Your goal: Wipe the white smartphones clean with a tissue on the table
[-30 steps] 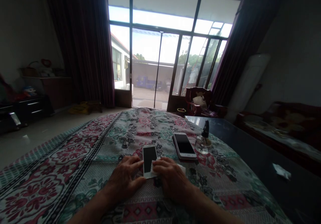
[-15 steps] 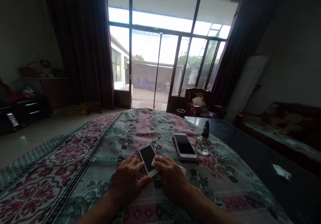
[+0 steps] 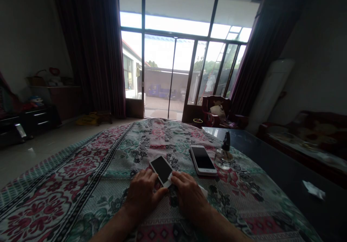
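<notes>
A white smartphone [image 3: 162, 169] with a dark screen lies tilted on the patterned cloth in front of me. My left hand [image 3: 142, 188] grips its lower left side, thumb along the bottom edge. At the phone's lower right edge, my right hand [image 3: 189, 193] presses a white tissue or cloth [image 3: 203, 191] with closed fingers; most of it is hidden under the palm. To the right rests a second, larger white phone [image 3: 204, 159], seemingly on top of another flat item. Beside that stands a clear spray bottle [image 3: 224, 158] with a black nozzle.
A floral tablecloth [image 3: 114, 173] covers the surface under my hands. On the dark tabletop [image 3: 273, 162] at the right lies a crumpled white packet [image 3: 313, 190]. Farther off are a wooden armchair [image 3: 217, 110], a sofa [image 3: 314, 137] and glass doors [image 3: 159, 79].
My right hand with the white tissue or cloth has slid slightly right, from over the screen to the phone's edge. The left hand keeps its grip. The whole view has shifted a little.
</notes>
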Action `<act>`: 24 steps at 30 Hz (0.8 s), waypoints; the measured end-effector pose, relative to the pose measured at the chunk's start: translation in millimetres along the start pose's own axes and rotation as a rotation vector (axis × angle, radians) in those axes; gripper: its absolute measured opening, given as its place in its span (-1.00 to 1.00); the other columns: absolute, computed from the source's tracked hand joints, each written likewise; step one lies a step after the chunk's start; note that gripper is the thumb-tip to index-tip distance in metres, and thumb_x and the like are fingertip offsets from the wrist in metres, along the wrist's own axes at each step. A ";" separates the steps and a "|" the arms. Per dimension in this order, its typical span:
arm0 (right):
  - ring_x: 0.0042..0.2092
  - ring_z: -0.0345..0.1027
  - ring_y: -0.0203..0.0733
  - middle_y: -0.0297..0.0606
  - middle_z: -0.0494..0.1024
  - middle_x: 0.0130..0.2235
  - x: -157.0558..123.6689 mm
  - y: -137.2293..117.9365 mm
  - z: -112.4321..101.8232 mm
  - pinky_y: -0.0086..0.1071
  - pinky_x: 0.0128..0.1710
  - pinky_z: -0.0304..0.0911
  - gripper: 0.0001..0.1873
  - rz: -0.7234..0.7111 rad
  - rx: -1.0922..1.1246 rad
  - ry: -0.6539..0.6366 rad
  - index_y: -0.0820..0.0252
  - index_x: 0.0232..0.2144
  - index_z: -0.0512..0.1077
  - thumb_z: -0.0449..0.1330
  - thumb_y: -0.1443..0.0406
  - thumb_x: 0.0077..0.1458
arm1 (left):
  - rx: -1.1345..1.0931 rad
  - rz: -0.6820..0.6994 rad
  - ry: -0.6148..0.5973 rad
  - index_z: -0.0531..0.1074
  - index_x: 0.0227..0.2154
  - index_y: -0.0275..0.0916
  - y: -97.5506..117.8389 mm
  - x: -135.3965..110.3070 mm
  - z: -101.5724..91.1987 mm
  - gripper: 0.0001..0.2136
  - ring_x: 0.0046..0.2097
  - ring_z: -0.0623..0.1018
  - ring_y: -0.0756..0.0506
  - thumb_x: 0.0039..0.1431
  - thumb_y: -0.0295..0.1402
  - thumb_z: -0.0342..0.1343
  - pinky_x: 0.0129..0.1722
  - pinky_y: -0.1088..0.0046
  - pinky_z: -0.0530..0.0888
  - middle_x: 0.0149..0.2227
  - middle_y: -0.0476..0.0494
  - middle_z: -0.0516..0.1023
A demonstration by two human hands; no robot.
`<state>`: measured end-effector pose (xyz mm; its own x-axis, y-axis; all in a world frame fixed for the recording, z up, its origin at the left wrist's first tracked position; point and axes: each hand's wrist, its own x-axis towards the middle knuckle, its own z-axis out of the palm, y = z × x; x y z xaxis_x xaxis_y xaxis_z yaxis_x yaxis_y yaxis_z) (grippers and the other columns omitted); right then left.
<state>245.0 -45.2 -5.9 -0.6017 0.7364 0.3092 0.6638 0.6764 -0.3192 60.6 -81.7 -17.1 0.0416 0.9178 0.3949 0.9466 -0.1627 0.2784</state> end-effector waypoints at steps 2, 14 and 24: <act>0.16 0.24 -0.04 -0.15 0.41 0.15 -0.6 1.4 1.7 -0.17 0.22 0.06 -0.49 -0.002 -0.008 0.006 0.24 0.02 0.44 0.00 0.54 0.03 | -0.059 0.012 -0.006 0.48 -0.20 -0.19 -7.5 1.1 0.7 -0.70 -0.07 0.47 -0.24 0.08 -0.11 0.16 -0.03 0.20 0.39 -0.17 -0.18 0.53; 0.12 0.26 -0.07 -0.19 0.44 0.11 -0.3 5.2 4.3 -0.19 0.17 0.12 -0.51 -0.036 -0.007 0.030 0.21 -0.02 0.45 -0.01 0.54 0.03 | -0.080 0.196 -0.431 0.07 0.28 -0.16 -49.6 86.4 -9.2 -0.19 0.38 -0.04 -0.26 -0.14 -0.50 0.09 0.33 0.14 0.03 0.39 -0.13 -0.04; 0.06 0.29 -0.12 -0.16 0.46 0.06 2.7 11.0 -1.0 -0.24 0.12 0.15 -0.59 -0.071 0.075 0.035 0.21 -0.08 0.45 -0.02 0.51 0.07 | -0.085 0.279 -0.462 0.17 0.23 -0.14 -53.1 70.5 -15.1 -0.28 0.31 0.18 -0.23 -0.08 -0.34 0.15 0.29 0.18 0.14 0.29 -0.16 0.23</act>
<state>251.1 -35.8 -7.7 -0.6294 0.6865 0.3640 0.5843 0.7270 -0.3607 8.5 -13.9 9.2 0.4419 0.8960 0.0441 0.8509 -0.4342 0.2958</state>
